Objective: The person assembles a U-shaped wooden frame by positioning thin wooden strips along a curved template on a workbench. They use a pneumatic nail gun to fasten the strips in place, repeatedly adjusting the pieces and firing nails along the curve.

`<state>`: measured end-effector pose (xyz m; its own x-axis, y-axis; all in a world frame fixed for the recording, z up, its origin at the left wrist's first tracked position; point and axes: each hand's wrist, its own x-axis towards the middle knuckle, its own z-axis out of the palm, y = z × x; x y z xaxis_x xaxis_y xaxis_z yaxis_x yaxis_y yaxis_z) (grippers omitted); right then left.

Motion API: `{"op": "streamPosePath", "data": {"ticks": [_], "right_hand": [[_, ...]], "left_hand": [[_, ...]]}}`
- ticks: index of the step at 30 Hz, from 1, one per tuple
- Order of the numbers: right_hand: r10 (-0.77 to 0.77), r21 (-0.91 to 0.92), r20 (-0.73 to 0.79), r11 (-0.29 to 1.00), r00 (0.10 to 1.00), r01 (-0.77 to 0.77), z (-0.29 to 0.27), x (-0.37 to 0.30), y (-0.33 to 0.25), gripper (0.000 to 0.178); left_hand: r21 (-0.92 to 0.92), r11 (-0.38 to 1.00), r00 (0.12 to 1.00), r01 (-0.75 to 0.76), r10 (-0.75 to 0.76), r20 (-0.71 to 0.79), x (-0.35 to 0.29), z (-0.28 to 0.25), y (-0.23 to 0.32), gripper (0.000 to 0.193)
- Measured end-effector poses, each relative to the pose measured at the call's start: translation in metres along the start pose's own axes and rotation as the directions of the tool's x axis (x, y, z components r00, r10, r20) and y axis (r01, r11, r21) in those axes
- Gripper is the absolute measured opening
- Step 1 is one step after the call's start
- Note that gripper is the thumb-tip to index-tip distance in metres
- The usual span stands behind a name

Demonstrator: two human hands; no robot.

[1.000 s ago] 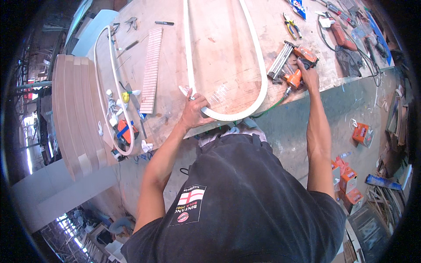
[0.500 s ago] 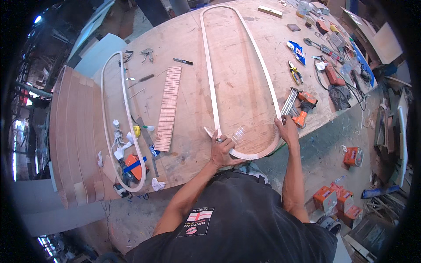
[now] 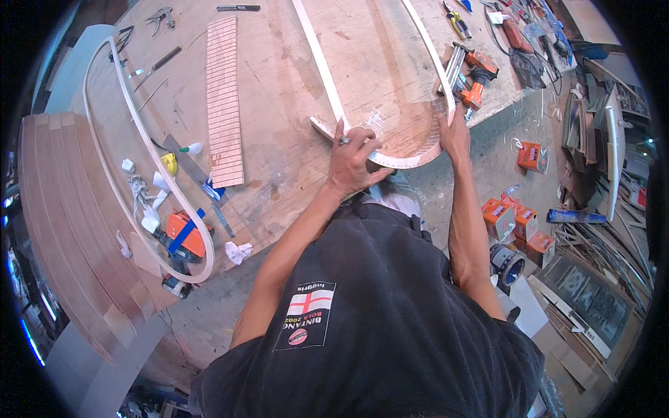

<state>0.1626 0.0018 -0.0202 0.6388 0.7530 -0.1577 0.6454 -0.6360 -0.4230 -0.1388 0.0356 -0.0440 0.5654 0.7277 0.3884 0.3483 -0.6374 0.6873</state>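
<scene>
A long, pale rounded loop frame lies on the wooden worktable, its far end out of view. Round its near bend runs a wooden strip with close cross cuts; one end juts out to the left. My left hand is closed over the left part of this bend, fingers over the strip and thumb below. On the right side of the bend, my right hand grips the strip and frame between thumb and fingers. Pencil-like tick marks show on the tabletop inside the loop.
An orange nail gun lies close beyond my right hand. A flat board with cross cuts is at the left. Farther left, a narrower loop frame surrounds an orange tool, beside curved panels. Orange cans stand on the floor.
My view has tilted nearer, so the table's things sit higher in the picture. Both hands stay on the bend; more of the cut strip shows above my right hand.
</scene>
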Motion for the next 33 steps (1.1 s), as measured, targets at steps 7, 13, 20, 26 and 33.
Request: {"op": "streamPosePath", "data": {"ticks": [7,13,20,26,33], "right_hand": [[-0.072,0.026,-0.078,0.997,0.994,0.074,0.007,0.003,0.007,0.048],[-0.133,0.035,-0.098,0.99,0.986,0.136,0.007,0.007,0.011,0.048],[-0.219,0.038,-0.11,0.974,0.97,0.224,0.003,0.02,0.008,0.05],[-0.314,0.026,-0.077,0.948,0.946,0.317,0.008,0.057,0.007,0.053],[-0.287,-0.051,-0.031,0.957,0.957,0.286,0.005,0.078,-0.002,0.056]], "left_hand": [[0.264,0.961,0.997,0.081,-0.076,-0.028,0.013,-0.087,-0.068,0.09],[-0.523,0.697,0.867,0.491,-0.333,0.371,0.021,-0.069,-0.111,0.093],[-0.694,0.507,0.86,0.511,-0.312,0.405,0.018,-0.058,-0.112,0.072],[-0.722,0.427,0.835,0.544,-0.352,0.422,0.017,-0.056,-0.104,0.064],[-0.748,0.441,0.862,0.496,-0.353,0.364,0.017,-0.046,-0.102,0.063]]}}
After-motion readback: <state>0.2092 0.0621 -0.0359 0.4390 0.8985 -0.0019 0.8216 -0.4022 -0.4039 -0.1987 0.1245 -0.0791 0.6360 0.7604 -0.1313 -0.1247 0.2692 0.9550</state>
